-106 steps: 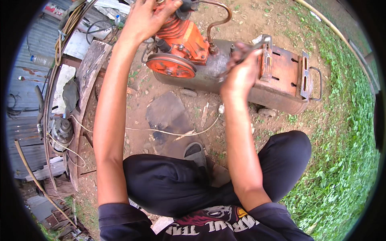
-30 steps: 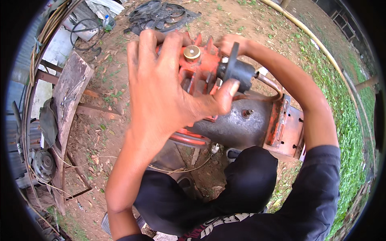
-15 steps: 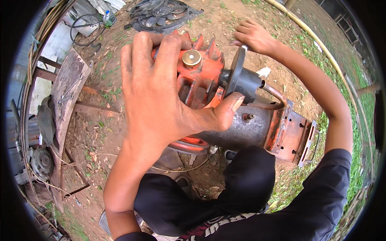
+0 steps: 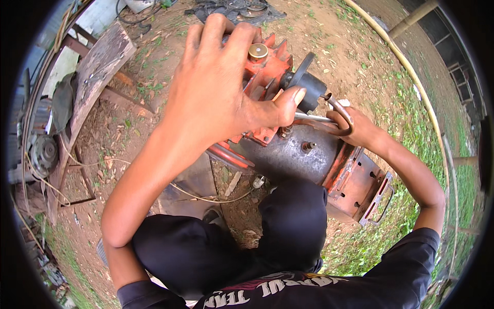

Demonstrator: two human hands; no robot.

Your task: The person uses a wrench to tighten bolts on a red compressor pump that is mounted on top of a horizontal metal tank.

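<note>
An orange finned air compressor head [image 4: 270, 69] with a round brass-coloured cap [image 4: 258, 51] sits above a worn dark metal tank [image 4: 278, 154]. My left hand [image 4: 216, 92] is wrapped over the head's near left side, fingers bent over its top and thumb stretched right. A black cylindrical air filter [image 4: 309, 90] with a flat disc juts from the head's right side. My right hand [image 4: 355, 126] is closed around a slim silver metal tool [image 4: 316, 118], which points left under the filter; its working end is hidden. A bent metal pipe [image 4: 343, 110] passes in front of my right fingers.
A weathered wooden board [image 4: 103, 67] on a metal frame stands at left, with tools on it. A slatted orange bracket [image 4: 360, 188] with a handle is on the tank's right end. A thin cord [image 4: 198, 197] crosses the ground. Dark scrap [image 4: 236, 9] lies beyond the compressor.
My right hand has come down and nearer with the silver tool, from above the filter to beside the bent pipe. My left hand stays on the compressor head. The view has shifted.
</note>
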